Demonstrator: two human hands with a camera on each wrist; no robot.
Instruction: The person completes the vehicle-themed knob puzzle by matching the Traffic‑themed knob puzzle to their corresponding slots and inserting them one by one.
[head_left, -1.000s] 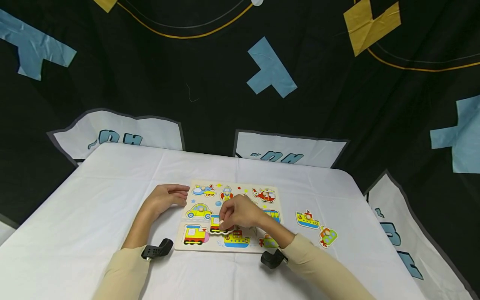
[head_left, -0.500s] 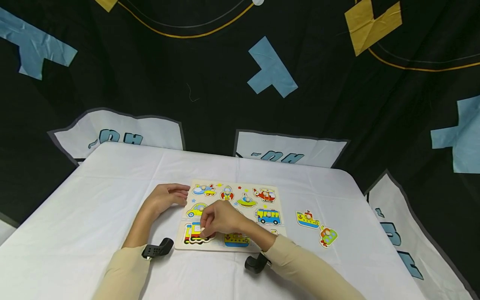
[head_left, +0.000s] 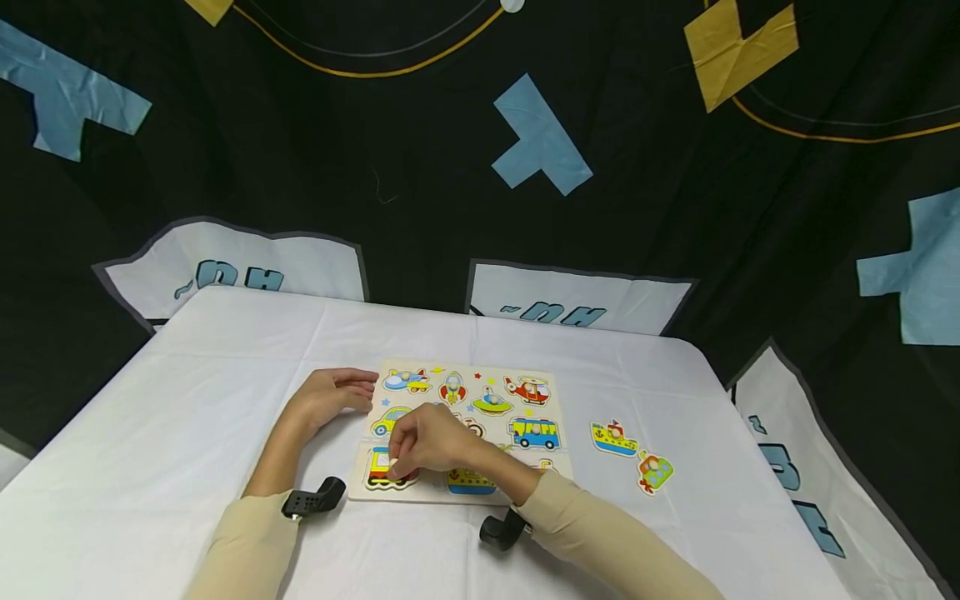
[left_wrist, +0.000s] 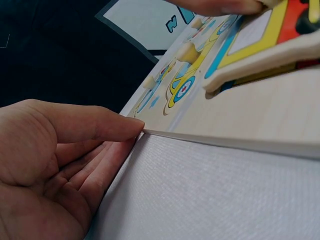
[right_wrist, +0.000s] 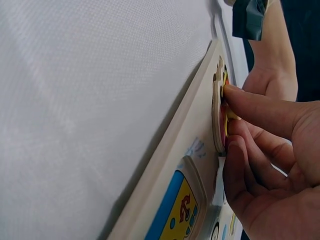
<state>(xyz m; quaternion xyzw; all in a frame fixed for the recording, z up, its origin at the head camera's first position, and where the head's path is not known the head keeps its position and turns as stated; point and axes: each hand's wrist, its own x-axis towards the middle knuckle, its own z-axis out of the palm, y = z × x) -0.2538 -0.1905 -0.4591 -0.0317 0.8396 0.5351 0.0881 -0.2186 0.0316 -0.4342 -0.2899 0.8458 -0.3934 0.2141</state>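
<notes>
My right hand pinches a red and yellow train puzzle piece by its small knob. That piece lies over the train picture at the near left corner of the wooden peg puzzle board. In the left wrist view, the edge of the train piece stands slightly proud of the board, with a dark gap beneath. Thumb and fingertips of the right hand are close against it in the right wrist view. Along the board's left edge rests my left hand, its fingers loosely extended and fingertips touching the edge.
Loose on the white tablecloth, right of the board, lie a ship piece and a green submarine-like piece. Plane, rocket, helicopter, car and bus pieces sit in the board. A ship recess lies beside the train.
The right hand has carried the train piece leftward from the board's middle onto the train picture at the near left corner. The left hand stays where it was.
</notes>
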